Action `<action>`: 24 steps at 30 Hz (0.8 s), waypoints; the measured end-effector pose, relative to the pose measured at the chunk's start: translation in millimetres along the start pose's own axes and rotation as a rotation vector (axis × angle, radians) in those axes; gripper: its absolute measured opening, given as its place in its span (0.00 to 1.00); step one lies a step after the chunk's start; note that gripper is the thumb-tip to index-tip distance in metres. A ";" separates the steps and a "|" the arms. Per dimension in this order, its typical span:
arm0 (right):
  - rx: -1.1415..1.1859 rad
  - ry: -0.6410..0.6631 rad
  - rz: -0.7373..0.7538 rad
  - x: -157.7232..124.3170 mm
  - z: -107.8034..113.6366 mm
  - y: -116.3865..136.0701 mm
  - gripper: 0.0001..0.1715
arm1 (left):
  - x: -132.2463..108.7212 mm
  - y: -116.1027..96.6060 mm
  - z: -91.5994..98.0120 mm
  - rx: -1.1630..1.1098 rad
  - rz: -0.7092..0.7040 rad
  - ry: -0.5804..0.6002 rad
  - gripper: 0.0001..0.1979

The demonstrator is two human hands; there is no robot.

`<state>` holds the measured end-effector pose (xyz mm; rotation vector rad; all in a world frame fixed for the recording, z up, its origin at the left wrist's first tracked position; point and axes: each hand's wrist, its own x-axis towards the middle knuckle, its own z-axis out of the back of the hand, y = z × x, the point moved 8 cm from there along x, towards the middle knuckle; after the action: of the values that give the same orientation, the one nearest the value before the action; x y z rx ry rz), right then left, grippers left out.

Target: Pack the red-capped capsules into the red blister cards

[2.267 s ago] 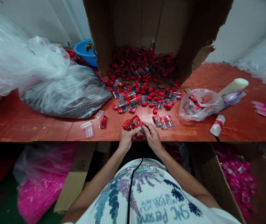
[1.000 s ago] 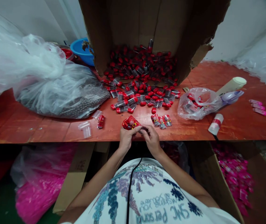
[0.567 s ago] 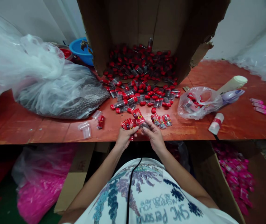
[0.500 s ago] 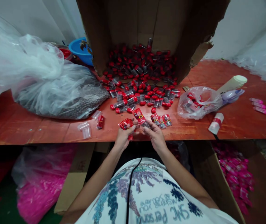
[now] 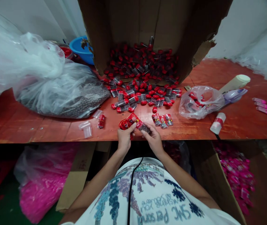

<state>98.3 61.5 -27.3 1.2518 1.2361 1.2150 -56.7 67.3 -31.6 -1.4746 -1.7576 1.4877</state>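
Your L hand [image 5: 124, 137] is closed round a bunch of red packets [image 5: 124, 124], thumb pressed on top. Your R hand [image 5: 154, 137] pinches the dark-filled end of one packet [image 5: 144, 127], btwn thumb & fingers; its red end slants up-left, lying agst the bunch at your L thumb. Both hands are close tog. at the near edge of the desk [image 5: 187, 133], so the packets are right in front of you. Just R of them, 3 small packets [image 5: 163, 120] lie side by side on the desk. Beyond, a heap of red-capped tubes [image 5: 145, 97] spills out of the big cardboard box [image 5: 133, 25]. To your L: a clear bag w/ dark beads [image 5: 65, 97], plus a small red roll [image 5: 101, 121] near clear plastic pcs [image 5: 87, 129]. To your R: an open plastic bag w/ red items [image 5: 200, 104] & a white roll w/ red band [image 5: 218, 123]
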 end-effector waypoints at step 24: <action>0.484 0.115 -0.413 -3.3 -18.2 -27.8 0.21 | 5.7 6.9 -3.8 -0.090 0.174 0.186 0.17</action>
<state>79.0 58.7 -54.5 1.1856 1.8428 0.7145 -52.5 73.1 -38.2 -1.7896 -1.6397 1.3178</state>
